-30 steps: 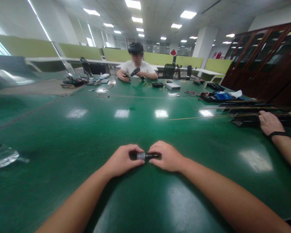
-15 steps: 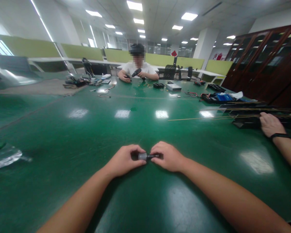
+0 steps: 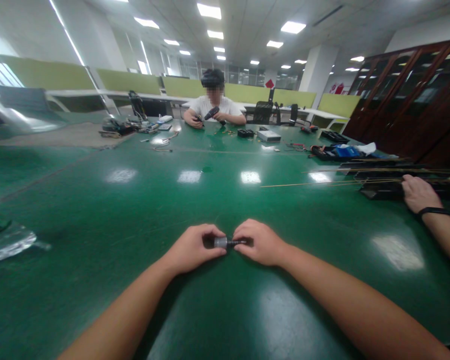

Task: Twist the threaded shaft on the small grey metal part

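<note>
While your forearms reach over the green worktop (image 3: pixel 225 305), your left hand (image 3: pixel 191 250) and right hand (image 3: pixel 260 242) face each other, slightly apart, clamped on opposite ends of one small cylindrical part (image 3: pixel 220 242). Its grey body sits in your left fingers, and its dark, ridged end (image 3: pixel 232 243) runs into your right; whether it touches the surface, you cannot tell. You appear to be at a two-handed holding or adjusting stage; any further turn or pull would call for a steady left grip and both ends kept in line. Off to your left lies some clear plastic (image 3: pixel 13 245). Farther out on your right, another person's hand (image 3: pixel 422 194) rests by black channels (image 3: pixel 378 189), near long thin rods (image 3: pixel 296 185). Across from you, a seated person (image 3: pixel 228 106) holds a dark drill-like tool (image 3: pixel 211 113), near a white box (image 3: pixel 269 136).
</note>
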Available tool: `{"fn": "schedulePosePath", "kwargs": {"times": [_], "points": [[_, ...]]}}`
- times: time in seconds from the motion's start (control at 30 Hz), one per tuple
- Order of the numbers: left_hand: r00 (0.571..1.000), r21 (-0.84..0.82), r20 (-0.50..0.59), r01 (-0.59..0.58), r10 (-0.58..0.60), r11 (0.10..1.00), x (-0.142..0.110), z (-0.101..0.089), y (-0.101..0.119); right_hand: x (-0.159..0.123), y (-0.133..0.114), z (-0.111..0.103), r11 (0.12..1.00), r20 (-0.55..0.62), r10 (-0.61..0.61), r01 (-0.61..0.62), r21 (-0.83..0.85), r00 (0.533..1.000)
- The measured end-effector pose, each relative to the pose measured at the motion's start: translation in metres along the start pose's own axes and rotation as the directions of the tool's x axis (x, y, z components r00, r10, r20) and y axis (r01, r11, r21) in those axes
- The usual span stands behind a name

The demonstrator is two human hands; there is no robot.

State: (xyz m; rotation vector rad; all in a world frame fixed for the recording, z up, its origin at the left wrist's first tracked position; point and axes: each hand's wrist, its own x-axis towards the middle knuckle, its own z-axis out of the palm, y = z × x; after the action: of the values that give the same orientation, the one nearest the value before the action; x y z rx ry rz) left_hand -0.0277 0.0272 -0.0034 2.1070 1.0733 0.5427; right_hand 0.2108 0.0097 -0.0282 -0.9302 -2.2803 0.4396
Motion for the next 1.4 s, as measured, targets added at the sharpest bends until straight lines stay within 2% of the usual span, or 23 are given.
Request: {"fn": "schedulePosePath", "kwargs": {"times": [0.53, 1.07, 1.4], "points": [[1.0, 0.011, -0.007, 0.004, -0.004, 1.0, -0.0003, -0.0004, 0.0009, -0.0014, 0.0009, 0.0011, 1.0, -0.005, 0.007, -0.007, 0.005, 1.0], [0.998, 0.042, -0.035, -0.043, 0.044, 0.998, -0.0013, 0.0006, 0.0008, -0.0021, -0.0002, 0.0013, 1.0, -0.015, -0.001, 0.001, 0.008, 1.0], [1.0, 0.028, -0.023, -0.02, 0.02, 0.999, -0.0016, -0.0008, 0.0032, -0.0018, -0.0016, -0.0004, 1.0, -0.004, 0.01, -0.01, 0.008, 1.0]]}}
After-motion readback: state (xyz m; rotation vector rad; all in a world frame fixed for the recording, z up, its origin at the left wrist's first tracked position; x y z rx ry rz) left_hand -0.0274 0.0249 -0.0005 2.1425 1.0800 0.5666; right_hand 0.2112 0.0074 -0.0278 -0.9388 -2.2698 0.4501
